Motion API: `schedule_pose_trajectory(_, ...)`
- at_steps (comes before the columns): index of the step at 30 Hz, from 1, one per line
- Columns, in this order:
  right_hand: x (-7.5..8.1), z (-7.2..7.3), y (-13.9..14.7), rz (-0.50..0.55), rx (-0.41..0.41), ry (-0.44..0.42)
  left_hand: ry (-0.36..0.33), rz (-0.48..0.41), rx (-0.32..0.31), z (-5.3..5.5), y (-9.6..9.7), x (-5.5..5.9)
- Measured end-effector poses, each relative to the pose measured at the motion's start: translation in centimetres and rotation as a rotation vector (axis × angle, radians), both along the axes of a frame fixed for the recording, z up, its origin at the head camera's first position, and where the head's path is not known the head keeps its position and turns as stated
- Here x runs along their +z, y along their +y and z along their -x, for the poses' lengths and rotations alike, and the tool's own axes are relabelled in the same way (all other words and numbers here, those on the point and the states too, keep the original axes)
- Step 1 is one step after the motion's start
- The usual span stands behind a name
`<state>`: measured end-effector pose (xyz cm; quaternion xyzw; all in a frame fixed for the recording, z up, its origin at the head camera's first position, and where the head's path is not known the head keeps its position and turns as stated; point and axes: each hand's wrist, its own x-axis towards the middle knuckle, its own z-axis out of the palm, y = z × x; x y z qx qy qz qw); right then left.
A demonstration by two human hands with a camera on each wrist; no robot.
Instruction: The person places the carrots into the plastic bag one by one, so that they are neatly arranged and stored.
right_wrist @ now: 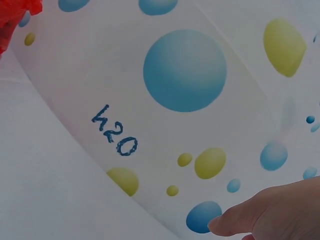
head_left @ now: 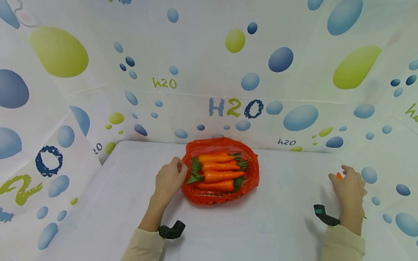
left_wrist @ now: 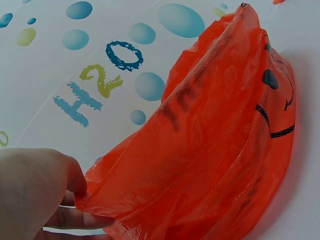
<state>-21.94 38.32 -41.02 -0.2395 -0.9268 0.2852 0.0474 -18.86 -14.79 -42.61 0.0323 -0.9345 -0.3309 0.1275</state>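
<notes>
A red plastic bag (head_left: 254, 174) stands with its mouth spread wide on the white table. Several orange carrots (head_left: 223, 176) with green leaf tops lie side by side in it. My left hand (head_left: 169, 177) pinches the bag's left edge; in the left wrist view the thumb and fingers grip the bag's film. Far off to the right, my right hand (head_left: 349, 188) has its thumb and fingers around a carrot (head_left: 339, 176), whose orange tip shows between them. The hand hides most of that carrot. Only the thumb side of the right hand (right_wrist: 275, 212) appears in the right wrist view.
The white tabletop (head_left: 281, 217) reaches between and in front of the hands. A white cloth (head_left: 196, 72) printed with blue and green drops hangs behind the table and along its left side. Black camera mounts (head_left: 171, 230) sit on both wrists.
</notes>
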Motion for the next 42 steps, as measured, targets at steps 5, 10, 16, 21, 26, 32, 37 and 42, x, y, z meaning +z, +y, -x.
schedule_pose_trajectory(5, -0.3, 0.0, 0.6, 0.003, -0.007, -0.047, -0.003, -0.005, 0.001, 0.0, 0.0, 0.0)
schedule_pose_trajectory(10, -0.5, -0.2, 0.8, 0.022, -0.011, -0.121, -0.003, 0.004, -0.001, 0.0, 0.1, -0.1)
schedule_pose_trajectory(16, -1.2, -0.3, 1.2, 0.024, -0.011, -0.164, -0.009, 0.013, -0.001, 0.0, 0.1, -0.1)
schedule_pose_trajectory(21, -1.8, -0.4, 1.5, -0.029, 0.017, -0.15, -0.02, 0.011, 0.002, 0.1, 0.2, 0.0)
schedule_pose_trajectory(26, -2.3, -0.4, 1.8, -0.049, 0.006, -0.165, -0.023, 0.014, 0.005, 0.1, 0.2, 0.0)
schedule_pose_trajectory(32, -2.6, -0.4, 1.9, -0.085, -0.005, -0.2, -0.018, 0.015, 0.004, 0.1, 0.2, 0.0)
schedule_pose_trajectory(37, -2.7, -0.7, 2.1, -0.087, -0.007, -0.207, -0.027, 0.015, 0.005, 0.1, 0.2, 0.0)
schedule_pose_trajectory(42, -3.0, -0.9, 2.2, -0.083, -0.014, -0.232, -0.035, 0.016, 0.003, 0.1, 0.2, -0.1)
